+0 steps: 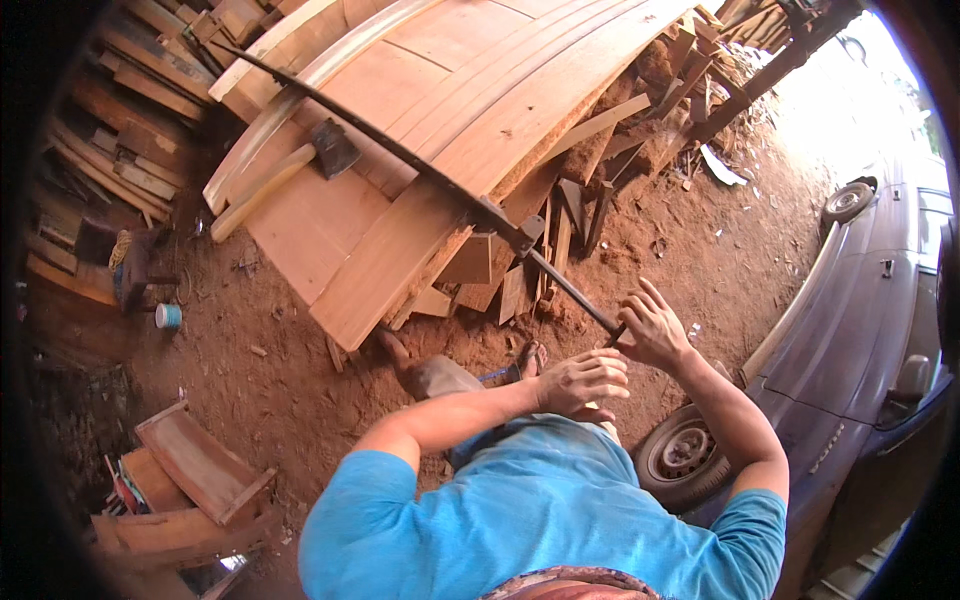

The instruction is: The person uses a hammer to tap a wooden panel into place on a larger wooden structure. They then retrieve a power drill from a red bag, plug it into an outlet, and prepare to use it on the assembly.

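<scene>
A long dark metal bar clamp point(380, 138) lies slantwise across a wooden panel of joined boards point(330, 235). Its near end, a thin screw rod point(572, 284), sticks out past the panel's edge toward me. At the tip of that rod is my right hand point(650, 328), fingers apart and raised, the rod's end against the thumb side. My left hand point(583, 382) hovers just left of and below it, loosely bent with fingers apart and no object visible in it. On the panel's left part rests an axe-like tool with a dark head point(334, 148) and a pale wooden handle point(262, 190).
Offcuts and sawdust point(490, 268) lie beneath the panel's near right side. A dark car point(835, 345) stands close on my right, its front wheel point(685, 450) near my elbow. Stacked timber point(130, 115) lines the left. Wooden pieces point(195, 465) and a small tin point(168, 316) sit lower left.
</scene>
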The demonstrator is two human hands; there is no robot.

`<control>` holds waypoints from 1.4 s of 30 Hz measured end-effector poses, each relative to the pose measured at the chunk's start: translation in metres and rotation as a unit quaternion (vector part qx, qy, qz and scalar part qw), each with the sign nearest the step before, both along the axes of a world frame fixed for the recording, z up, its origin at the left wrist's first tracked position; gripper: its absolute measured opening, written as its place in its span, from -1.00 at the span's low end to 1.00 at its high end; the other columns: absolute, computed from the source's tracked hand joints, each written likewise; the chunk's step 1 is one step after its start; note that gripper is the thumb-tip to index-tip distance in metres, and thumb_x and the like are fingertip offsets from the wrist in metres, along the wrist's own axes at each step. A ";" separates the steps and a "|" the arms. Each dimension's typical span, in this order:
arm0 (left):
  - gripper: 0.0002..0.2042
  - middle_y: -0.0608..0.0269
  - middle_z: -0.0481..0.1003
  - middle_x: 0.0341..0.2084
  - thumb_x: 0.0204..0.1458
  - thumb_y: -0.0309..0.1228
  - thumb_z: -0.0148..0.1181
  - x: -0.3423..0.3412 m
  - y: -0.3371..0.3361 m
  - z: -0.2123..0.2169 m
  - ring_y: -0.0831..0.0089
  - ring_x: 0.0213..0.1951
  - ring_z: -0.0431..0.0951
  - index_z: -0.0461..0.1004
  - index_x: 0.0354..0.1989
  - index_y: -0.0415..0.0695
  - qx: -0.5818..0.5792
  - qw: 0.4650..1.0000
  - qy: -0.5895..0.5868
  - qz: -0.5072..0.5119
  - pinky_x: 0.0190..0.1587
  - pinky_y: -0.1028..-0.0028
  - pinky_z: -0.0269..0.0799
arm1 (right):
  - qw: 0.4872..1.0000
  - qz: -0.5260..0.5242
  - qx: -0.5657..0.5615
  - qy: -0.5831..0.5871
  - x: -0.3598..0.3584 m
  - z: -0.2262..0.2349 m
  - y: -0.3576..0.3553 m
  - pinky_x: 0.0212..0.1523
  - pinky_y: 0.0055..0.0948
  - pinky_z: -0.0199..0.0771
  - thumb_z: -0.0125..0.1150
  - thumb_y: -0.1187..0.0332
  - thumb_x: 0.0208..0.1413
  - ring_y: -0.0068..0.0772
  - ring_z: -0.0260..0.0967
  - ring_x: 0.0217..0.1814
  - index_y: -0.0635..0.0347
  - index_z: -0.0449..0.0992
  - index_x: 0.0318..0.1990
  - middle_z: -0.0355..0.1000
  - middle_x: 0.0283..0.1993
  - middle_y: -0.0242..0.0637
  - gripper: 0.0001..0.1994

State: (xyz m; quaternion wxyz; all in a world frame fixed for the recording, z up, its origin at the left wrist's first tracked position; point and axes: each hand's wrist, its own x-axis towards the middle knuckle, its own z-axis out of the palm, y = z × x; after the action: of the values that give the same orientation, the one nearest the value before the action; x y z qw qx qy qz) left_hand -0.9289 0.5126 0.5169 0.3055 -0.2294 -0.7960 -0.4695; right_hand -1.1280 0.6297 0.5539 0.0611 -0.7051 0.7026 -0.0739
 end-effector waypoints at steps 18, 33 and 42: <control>-0.70 0.01 0.49 -0.50 0.28 -0.18 0.16 -0.123 0.027 0.084 0.13 -0.48 0.58 0.45 -0.31 -0.21 0.200 0.960 -0.137 0.140 -0.45 0.25 0.48 | 0.732 -0.318 -0.065 -0.599 0.063 -0.046 -0.012 -0.09 -0.29 0.49 0.33 0.29 0.21 -0.39 0.44 -0.18 0.24 0.57 -0.16 0.53 -0.20 -0.26 -0.80; -0.72 0.38 0.42 -0.55 0.37 -0.31 0.00 -0.030 -0.007 0.026 0.62 -0.57 0.35 0.49 -0.36 -0.17 0.323 0.850 -0.172 0.380 -0.48 0.52 0.32 | 0.583 -0.465 -0.317 -0.586 0.008 -0.027 0.028 0.15 -0.18 0.40 0.10 0.22 0.29 -0.26 0.40 0.15 0.27 0.33 0.22 0.41 0.09 -0.18 -0.57; -0.52 0.41 0.32 -0.70 0.39 -0.04 -0.18 -0.029 0.012 -0.038 0.54 -0.68 0.31 0.52 -0.27 -0.20 0.686 0.456 -0.547 -0.148 -0.61 0.54 0.24 | 0.893 -0.373 -0.032 -0.252 -0.036 0.004 -0.051 0.02 -0.19 0.51 0.26 0.12 0.24 -0.04 0.53 -0.06 0.24 0.58 -0.09 0.56 -0.17 -0.03 -0.66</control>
State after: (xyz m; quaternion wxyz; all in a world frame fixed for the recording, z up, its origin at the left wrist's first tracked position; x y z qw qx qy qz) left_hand -0.9579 0.5244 0.4791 -0.2082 0.2441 -0.1745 -0.9309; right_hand -1.1643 0.5784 0.5582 0.1812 -0.3509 0.8721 -0.2889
